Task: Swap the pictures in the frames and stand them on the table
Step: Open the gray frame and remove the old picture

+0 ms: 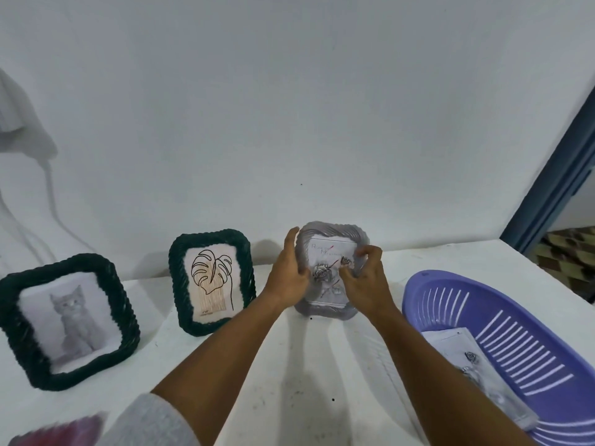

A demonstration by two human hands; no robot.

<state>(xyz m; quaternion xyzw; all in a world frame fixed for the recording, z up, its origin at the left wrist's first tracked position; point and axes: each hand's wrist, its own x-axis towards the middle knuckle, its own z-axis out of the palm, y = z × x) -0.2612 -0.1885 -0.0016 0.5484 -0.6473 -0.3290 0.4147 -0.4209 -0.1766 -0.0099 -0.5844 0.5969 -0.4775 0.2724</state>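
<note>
Both hands grip the grey frame [328,268] upright on the white surface [306,365].
Left hand [287,275] clasps its left edge; right hand [365,278] pinches its rose picture [325,272]; lilac basket [502,346] sits right of the right hand.

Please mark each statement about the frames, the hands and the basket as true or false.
1. Both hands hold the grey frame. True: left hand, right hand.
2. The cat frame lies flat. False: it stands upright.
3. The basket is empty. False: a picture lies inside.
4. The leaf frame stands between the cat frame and the grey frame. True.
</note>
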